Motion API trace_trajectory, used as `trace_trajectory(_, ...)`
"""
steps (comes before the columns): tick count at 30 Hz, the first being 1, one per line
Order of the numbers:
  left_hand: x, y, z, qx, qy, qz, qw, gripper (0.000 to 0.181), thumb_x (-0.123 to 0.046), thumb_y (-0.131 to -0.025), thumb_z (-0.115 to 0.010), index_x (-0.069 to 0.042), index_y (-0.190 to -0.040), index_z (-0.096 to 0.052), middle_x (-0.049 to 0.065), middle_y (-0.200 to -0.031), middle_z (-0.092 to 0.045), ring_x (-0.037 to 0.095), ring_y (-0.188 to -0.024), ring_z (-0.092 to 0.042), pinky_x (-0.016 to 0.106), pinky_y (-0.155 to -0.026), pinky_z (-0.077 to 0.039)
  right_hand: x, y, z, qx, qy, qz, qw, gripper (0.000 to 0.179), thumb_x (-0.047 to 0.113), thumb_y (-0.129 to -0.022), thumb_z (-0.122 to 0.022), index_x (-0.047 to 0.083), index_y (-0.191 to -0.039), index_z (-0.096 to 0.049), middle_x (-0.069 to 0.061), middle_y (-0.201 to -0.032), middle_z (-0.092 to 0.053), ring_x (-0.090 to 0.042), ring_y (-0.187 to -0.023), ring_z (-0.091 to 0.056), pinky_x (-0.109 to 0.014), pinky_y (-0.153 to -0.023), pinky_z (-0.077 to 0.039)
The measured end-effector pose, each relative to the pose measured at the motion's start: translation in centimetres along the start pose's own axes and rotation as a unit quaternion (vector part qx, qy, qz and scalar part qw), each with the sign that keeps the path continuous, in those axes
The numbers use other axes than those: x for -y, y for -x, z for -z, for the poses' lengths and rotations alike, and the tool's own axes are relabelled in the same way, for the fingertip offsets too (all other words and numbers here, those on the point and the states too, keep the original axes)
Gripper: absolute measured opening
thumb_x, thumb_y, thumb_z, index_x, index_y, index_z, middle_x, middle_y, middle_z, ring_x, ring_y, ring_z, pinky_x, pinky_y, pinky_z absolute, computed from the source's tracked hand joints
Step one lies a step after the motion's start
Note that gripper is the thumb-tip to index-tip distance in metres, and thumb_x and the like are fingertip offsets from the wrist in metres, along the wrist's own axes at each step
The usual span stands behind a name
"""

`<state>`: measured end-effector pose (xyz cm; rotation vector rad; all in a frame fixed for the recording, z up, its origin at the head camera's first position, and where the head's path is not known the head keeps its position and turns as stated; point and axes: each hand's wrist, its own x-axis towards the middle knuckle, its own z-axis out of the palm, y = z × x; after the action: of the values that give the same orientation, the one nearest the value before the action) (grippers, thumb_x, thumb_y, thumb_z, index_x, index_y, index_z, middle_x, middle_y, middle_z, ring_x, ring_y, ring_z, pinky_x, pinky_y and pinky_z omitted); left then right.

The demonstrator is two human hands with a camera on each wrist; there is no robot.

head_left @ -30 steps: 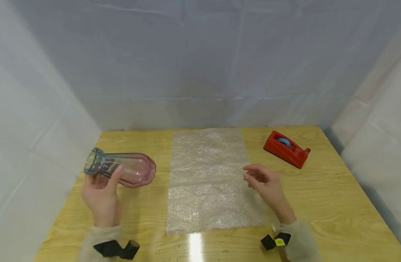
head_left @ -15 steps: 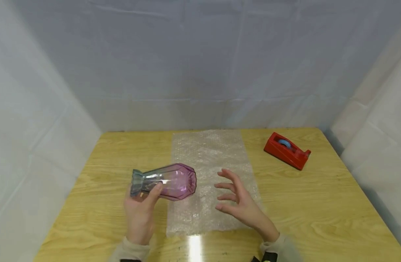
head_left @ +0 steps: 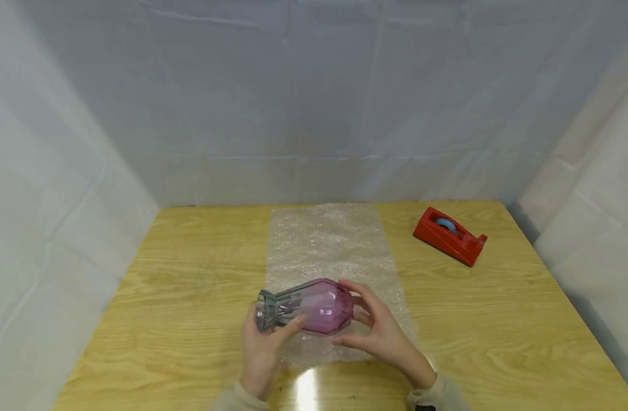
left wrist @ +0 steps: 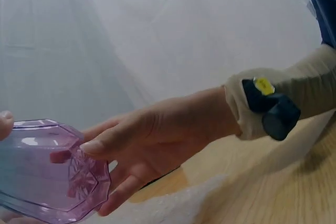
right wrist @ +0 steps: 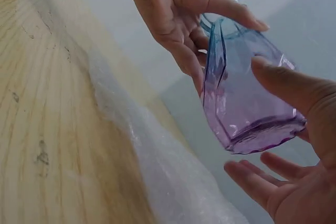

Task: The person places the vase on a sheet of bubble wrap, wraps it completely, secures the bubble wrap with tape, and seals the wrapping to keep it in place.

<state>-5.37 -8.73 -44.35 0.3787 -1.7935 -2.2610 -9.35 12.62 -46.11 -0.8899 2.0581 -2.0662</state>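
Vase (head_left: 326, 305) has moved right, above bubble wrap (head_left: 326, 245).

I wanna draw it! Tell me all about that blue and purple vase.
The faceted, transparent vase looks like glass, fading from bluish at its flared mouth to purple at its base. It's held sideways above a clear bubble-wrap sheet: the left grip holds near its neck; the right grip curves around its base, touch unclear.
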Motion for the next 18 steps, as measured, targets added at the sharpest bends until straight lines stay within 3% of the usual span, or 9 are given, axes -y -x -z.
trace_trajectory(7, 0.8, 0.7, -0.4, 0.05, 0.035, 0.016, 0.998, 0.056, 0.017, -0.066, -0.079, 0.004, -0.115, -0.054, 0.007, -0.106, -0.067, 0.02, -0.098, -0.064, 0.032, -0.088, -0.053, -1.0, 0.7, 0.8, 0.02, -0.045, -0.012, 0.9987, 0.095, -0.006, -0.069, -0.085, 0.003, -0.149, -0.036, -0.022, -0.146, -0.041, -0.021, -0.128, -0.051, -0.041, -0.093, -0.051)
trace_trajectory(12, 0.8, 0.3, -0.2, 0.117, -0.008, 0.006, 0.993, 0.054, 0.009, -0.069, -0.082, 0.005, -0.115, -0.054, 0.014, -0.109, -0.066, 0.024, -0.098, -0.066, 0.035, -0.084, -0.055, -1.1, 1.1, 2.2, 0.005, -0.024, 0.008, 0.9997, 0.094, -0.008, -0.065, -0.087, 0.0, -0.147, -0.04, -0.019, -0.144, -0.044, -0.02, -0.13, -0.048, -0.038, -0.097, -0.049)
trace_trajectory(18, 1.5, -0.7, 0.2, 0.203, -0.056, -0.002, 0.9775, 0.046, 0.004, -0.074, -0.082, 0.004, -0.114, -0.059, 0.014, -0.112, -0.068, 0.023, -0.102, -0.067, 0.035, -0.091, -0.053, -1.4, 1.5, 4.2, -0.013, -0.017, 0.028, 0.9994, 0.093, -0.011, -0.062, -0.088, -0.004, -0.144, -0.044, -0.02, -0.14, -0.049, -0.022, -0.126, -0.052, -0.039, -0.093, -0.052)
